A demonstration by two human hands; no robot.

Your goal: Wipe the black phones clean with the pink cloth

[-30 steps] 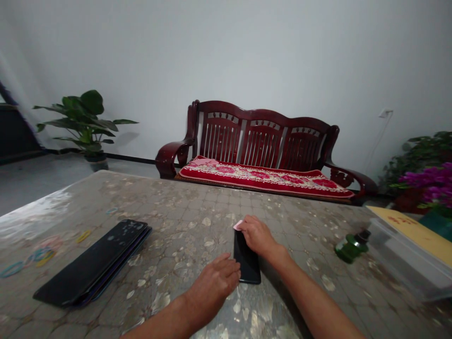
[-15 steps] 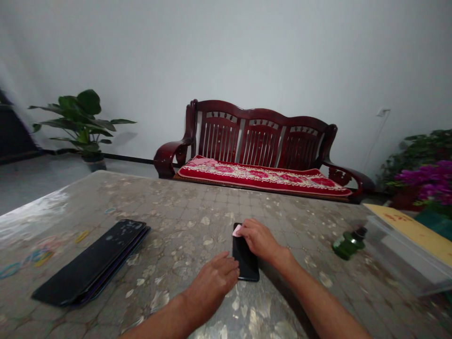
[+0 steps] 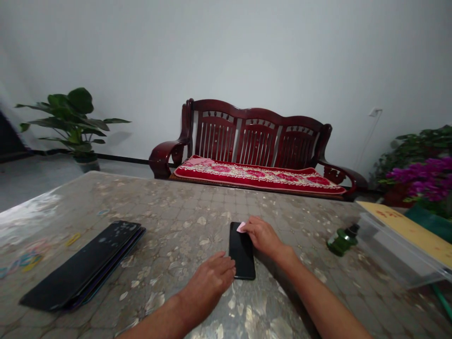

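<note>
A black smartphone (image 3: pixel 242 256) lies flat, screen up, on the patterned tablecloth. Pinched in the fingers of my right hand (image 3: pixel 260 235) is a small pale pink cloth (image 3: pixel 241 228), resting at the phone's upper end. My left hand (image 3: pixel 216 273) is at the phone's lower left edge, palm down, with its fingertips touching the side; the fingers are stretched out and close together. The underside of the left fingers is hidden, and most of the cloth is covered by the right fingers.
A black wallet-like case (image 3: pixel 83 266) lies at left near several coloured rubber bands (image 3: pixel 31 259). Rightward stand a green bottle (image 3: pixel 342 241) and a clear plastic box (image 3: pixel 388 252) with a yellow sheet (image 3: pixel 406 226) on top. Behind the table (image 3: pixel 169 202) is a wooden bench (image 3: pixel 254 136).
My right hand and the pink cloth have shifted slightly right across the top of the phone, from its left side towards its upper right. The left hand stays at the phone's edge.
</note>
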